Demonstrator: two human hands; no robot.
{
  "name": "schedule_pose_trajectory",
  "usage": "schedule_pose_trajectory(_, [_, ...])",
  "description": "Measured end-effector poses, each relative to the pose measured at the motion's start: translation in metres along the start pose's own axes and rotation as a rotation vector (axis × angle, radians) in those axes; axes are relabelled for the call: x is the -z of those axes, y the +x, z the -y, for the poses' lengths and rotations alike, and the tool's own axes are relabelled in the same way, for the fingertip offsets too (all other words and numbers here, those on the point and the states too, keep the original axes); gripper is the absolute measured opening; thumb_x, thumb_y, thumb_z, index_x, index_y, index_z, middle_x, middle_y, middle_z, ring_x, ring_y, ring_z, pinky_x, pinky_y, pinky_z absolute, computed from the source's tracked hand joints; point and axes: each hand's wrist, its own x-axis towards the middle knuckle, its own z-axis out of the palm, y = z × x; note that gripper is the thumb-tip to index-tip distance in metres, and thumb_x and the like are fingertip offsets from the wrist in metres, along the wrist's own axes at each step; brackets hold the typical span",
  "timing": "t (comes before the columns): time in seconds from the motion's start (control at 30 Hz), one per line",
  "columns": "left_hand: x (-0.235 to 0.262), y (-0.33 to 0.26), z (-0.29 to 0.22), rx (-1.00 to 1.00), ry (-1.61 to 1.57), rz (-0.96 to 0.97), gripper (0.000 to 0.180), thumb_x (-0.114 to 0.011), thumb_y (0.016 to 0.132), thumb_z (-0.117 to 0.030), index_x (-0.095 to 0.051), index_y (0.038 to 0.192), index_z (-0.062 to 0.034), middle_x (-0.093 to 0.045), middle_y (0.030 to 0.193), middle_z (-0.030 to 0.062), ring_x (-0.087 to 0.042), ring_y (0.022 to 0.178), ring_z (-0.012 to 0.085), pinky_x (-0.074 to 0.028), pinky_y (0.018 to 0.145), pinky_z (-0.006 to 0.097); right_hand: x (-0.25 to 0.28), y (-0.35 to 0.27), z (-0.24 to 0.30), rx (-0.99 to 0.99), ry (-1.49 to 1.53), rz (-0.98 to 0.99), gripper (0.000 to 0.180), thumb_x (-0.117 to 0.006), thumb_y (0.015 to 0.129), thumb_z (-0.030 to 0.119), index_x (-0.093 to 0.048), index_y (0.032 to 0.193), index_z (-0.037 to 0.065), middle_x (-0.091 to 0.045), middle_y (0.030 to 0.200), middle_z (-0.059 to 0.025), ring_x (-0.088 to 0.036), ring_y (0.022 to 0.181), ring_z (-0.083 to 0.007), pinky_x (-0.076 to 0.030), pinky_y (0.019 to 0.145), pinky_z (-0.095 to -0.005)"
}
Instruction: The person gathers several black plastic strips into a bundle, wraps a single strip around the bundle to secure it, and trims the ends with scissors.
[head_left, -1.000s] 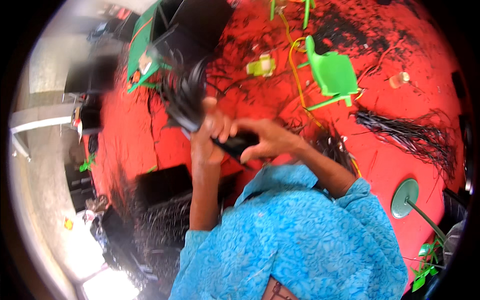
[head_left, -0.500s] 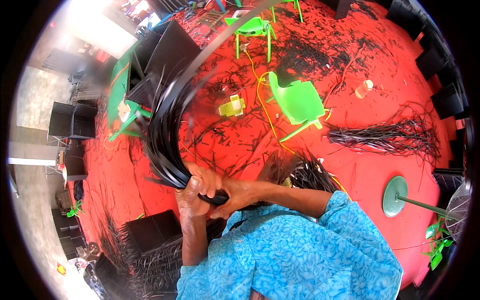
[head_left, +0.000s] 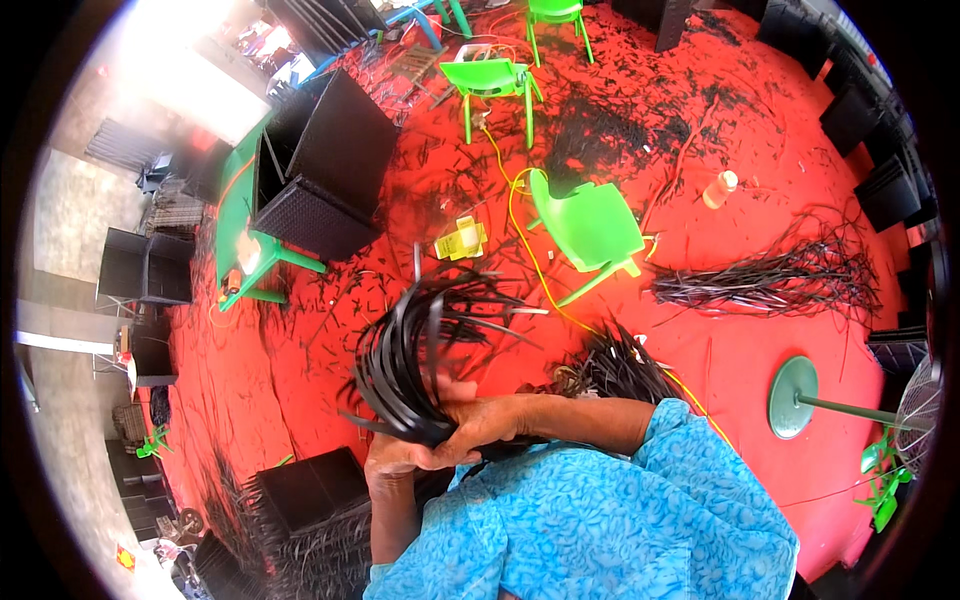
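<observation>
Glossy strip bundle [head_left: 400, 395] swung lower, ends fanned rightward; left hand [head_left: 395, 457] and right hand [head_left: 482, 424] clasp base above red floor [head_left: 740, 385]. Mid-floor: smooth green chair [head_left: 597, 228]. Toward floor's right edge: tangled black pile [head_left: 770, 284].

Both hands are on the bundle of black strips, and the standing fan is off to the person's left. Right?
One slip: the standing fan is off to the person's right, per the head view. The left hand and right hand are both on the bundle of black strips.
</observation>
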Motion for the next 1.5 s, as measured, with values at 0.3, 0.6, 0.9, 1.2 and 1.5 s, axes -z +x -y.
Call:
schedule_pose_trajectory(0.3, [0.007, 0.015, 0.014, -0.040, 0.126, 0.112, 0.040, -0.062, 0.071, -0.038, -0.049, 0.085, -0.0026, -0.053, 0.100, 0.0228, -0.037, 0.113, 0.0356, -0.032, 0.095, 0.045, 0.004, -0.007, 0.004, -0.050, -0.208, -0.068, 0.021, -0.055, 0.079, 0.024, -0.056, 0.086, 0.004, -0.053, 0.073, -0.0026, -0.054, 0.062, -0.0112, -0.040, 0.055, -0.0199])
schedule_pose_trajectory(0.6, [-0.005, 0.028, 0.005, -0.045, -0.026, -0.026, 0.043, -0.055, 0.078, -0.022, -0.035, 0.109, -0.0004, -0.054, 0.090, 0.0195, -0.043, 0.108, 0.0348, -0.029, 0.095, 0.054, 0.000, -0.012, 0.043, -0.270, -0.350, -0.145, 0.011, -0.057, 0.075, 0.018, -0.059, 0.078, 0.008, -0.058, 0.069, -0.0024, -0.058, 0.073, -0.0110, -0.044, 0.067, -0.0228])
schedule_pose_trajectory(0.9, [-0.019, 0.048, -0.009, -0.156, 0.261, 0.122, 0.035, -0.056, 0.079, -0.037, -0.036, 0.069, -0.0102, -0.047, 0.053, 0.0061, -0.053, 0.073, 0.0264, -0.029, 0.093, 0.049, 0.028, -0.010, -0.004, 0.272, -0.390, -0.121, 0.020, -0.066, 0.065, 0.019, -0.058, 0.075, 0.004, -0.057, 0.063, -0.0088, -0.055, 0.057, -0.0159, -0.045, 0.051, -0.0299])
schedule_pose_trajectory(1.2, [-0.044, 0.080, -0.074, -0.298, 0.024, 0.199, 0.029, -0.052, 0.084, -0.024, -0.034, 0.066, -0.0119, -0.033, 0.049, -0.0035, -0.032, 0.042, 0.0058, -0.026, 0.043, 0.023, 0.065, -0.042, -0.019, 0.518, -1.077, -0.692, 0.032, -0.067, 0.057, 0.026, -0.056, 0.083, 0.011, -0.056, 0.067, -0.0061, -0.055, 0.066, -0.0240, -0.041, 0.062, -0.0353])
schedule_pose_trajectory(1.5, [0.006, 0.059, -0.215, -0.607, 0.358, -0.128, 0.025, -0.044, 0.085, -0.018, -0.032, 0.065, -0.0101, -0.024, 0.053, -0.0025, -0.026, 0.050, 0.0102, -0.026, 0.052, 0.025, 0.127, -0.180, -0.179, -0.095, -1.195, -1.246, 0.047, -0.064, 0.065, 0.023, -0.050, 0.107, 0.005, -0.054, 0.104, -0.0159, -0.052, 0.096, -0.0305, -0.042, 0.081, -0.0374])
